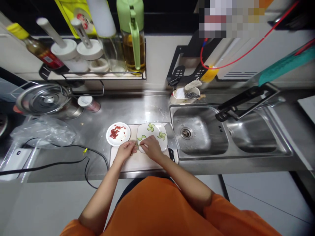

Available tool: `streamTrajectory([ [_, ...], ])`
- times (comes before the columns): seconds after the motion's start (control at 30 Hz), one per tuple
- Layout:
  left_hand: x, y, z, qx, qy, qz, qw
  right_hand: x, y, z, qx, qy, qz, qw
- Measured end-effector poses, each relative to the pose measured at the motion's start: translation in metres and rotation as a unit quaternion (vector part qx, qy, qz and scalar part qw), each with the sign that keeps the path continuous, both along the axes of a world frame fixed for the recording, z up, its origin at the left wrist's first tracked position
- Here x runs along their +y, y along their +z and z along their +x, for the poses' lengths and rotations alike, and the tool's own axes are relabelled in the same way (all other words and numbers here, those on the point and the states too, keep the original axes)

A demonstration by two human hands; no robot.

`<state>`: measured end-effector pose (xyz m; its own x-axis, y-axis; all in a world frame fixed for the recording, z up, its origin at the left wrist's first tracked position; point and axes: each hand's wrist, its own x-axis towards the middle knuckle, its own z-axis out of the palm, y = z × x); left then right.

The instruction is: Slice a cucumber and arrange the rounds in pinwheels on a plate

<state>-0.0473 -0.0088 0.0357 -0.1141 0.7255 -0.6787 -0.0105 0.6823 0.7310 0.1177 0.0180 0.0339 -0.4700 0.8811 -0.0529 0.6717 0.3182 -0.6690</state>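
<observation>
My left hand [126,149] and my right hand [152,146] meet at the near edge of a square white plate [157,128] that carries three curled green vegetable slices [150,127]. Both hands have their fingers pinched together over a thin green piece at the plate's left front corner; what each one grips is too small to make out. The plate rests on a pale cutting board [140,160]. Left of it stands a small round white plate [120,140] with chopped red bits [115,132].
A double steel sink [204,144] lies to the right, with a black rack [246,101] across it. A knife handle [171,154] lies by the board's right edge. A pot lid [46,100], plastic bag [46,131] and black cable [73,160] sit left. Bottles fill the shelf [98,73] behind.
</observation>
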Motion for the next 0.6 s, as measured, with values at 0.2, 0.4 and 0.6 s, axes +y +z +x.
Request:
streamTrajectory([
  [0.2,0.005,-0.004,0.010,-0.166,0.040,-0.085,0.982,-0.005,-0.001,0.008,0.025,0.002,0.015,1.000],
  [0.4,0.012,-0.013,0.010,-0.128,0.061,-0.072,0.987,-0.007,-0.005,0.011,-0.003,-0.033,-0.034,0.999],
  [0.6,0.022,-0.028,0.009,0.016,-0.010,0.030,0.999,-0.003,-0.016,0.003,0.023,-0.158,-0.156,0.975],
])
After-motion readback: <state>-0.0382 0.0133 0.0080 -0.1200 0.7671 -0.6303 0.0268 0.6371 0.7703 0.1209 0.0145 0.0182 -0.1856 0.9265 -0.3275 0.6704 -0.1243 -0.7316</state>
